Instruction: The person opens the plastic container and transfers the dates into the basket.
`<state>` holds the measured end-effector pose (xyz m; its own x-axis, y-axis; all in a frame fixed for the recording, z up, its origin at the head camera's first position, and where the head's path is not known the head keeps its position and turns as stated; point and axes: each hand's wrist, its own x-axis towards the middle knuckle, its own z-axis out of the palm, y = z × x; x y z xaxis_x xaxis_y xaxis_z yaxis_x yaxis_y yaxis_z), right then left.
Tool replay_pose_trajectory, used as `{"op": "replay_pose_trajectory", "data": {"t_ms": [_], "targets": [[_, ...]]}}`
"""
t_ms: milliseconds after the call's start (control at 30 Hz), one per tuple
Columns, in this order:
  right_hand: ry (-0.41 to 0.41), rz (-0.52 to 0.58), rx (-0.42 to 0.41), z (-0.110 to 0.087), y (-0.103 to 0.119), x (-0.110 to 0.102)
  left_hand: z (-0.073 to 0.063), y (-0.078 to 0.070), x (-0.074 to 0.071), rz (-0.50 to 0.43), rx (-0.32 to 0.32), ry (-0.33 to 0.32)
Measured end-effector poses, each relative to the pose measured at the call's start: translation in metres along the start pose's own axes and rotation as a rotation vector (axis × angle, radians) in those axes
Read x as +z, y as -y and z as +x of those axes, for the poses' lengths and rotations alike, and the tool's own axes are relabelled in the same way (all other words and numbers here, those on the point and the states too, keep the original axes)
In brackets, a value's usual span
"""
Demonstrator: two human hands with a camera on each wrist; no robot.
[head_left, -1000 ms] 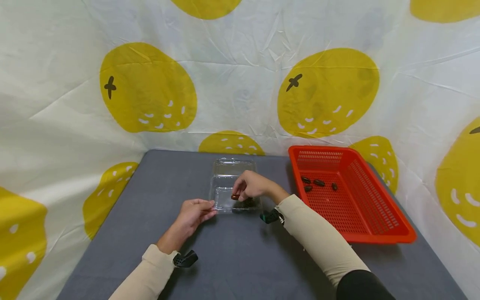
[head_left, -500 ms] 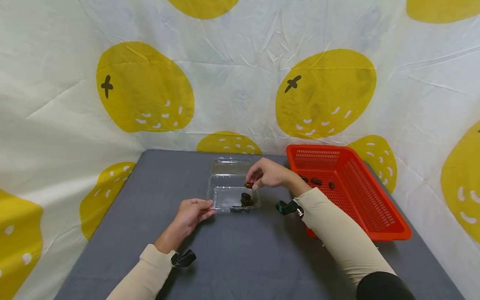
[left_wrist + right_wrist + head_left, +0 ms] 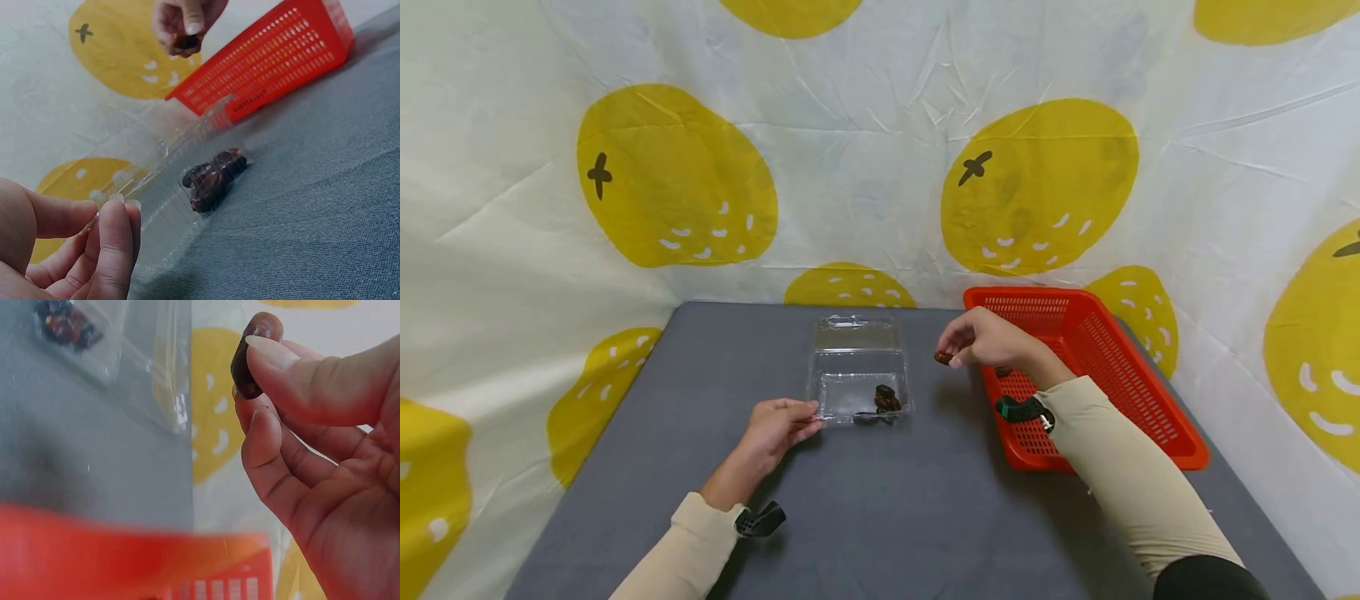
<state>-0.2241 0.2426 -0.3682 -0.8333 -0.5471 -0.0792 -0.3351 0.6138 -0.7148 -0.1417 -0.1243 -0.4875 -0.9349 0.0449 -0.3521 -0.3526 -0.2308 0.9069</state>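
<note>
My right hand [image 3: 988, 337] pinches a brown, glossy date [image 3: 253, 356] between thumb and fingers, in the air between the plastic box and the red basket. With thumb and fingertips my left hand [image 3: 775, 429] grips the front left corner of the clear plastic box [image 3: 842, 392], whose lid [image 3: 857, 335] lies folded back behind it. Several dark dates [image 3: 215, 178] sit together at the box's front right corner. In the right wrist view those dates are blurred at the upper left.
A red perforated basket [image 3: 1123, 379] stands at the right of the grey table [image 3: 880, 508]. One date [image 3: 1003, 372] shows inside it, near its left wall; my right hand and forearm hide part of the basket. A white curtain [image 3: 857, 200] with yellow fruit prints hangs behind.
My right hand, still pinching the date, has moved right from over the box to beside the basket. The dates in the box came into sight. My left hand keeps its grip.
</note>
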Motion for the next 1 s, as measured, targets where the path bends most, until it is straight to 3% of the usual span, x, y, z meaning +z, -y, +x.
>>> {"op": "replay_pose_trajectory", "data": {"t_ms": [567, 1000], "targets": [[-0.069, 0.069, 0.081, -0.041, -0.047, -0.029, 0.002, 0.003, 0.001, 0.031, -0.001, -0.027], [-0.134, -0.036, 0.155, -0.052, -0.083, -0.042, 0.002, 0.001, 0.001, 0.038, 0.003, -0.02]]}}
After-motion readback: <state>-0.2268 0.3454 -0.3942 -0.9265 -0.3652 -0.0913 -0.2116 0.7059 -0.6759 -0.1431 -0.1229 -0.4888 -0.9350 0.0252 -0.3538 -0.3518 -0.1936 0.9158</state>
